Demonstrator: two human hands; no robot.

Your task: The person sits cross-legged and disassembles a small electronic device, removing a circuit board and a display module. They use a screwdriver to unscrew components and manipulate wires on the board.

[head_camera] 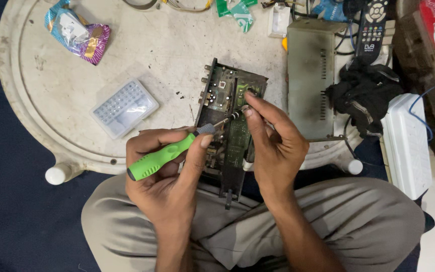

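The left hand point(164, 168) is closed around the green handle of a screwdriver point(177, 151), and the shaft goes up and to the right, to the fingertips of the right hand point(273, 138). The right hand pinches the bit end of the shaft, just above the open circuit box point(227, 118), which lies with its near end on the person's lap and its far end on the round table point(41, 100). I think it is good to keep the shaft straight over the screw and to turn slowly, so the tip does not slip on the board. To the left lies a clear bit case point(123, 107). Farther, at the top left, is a shiny purple and blue wrapper point(78, 31); at the top middle a green packet point(237, 11); to the right a grey metal cover point(310, 75) and a black remote point(373, 25).
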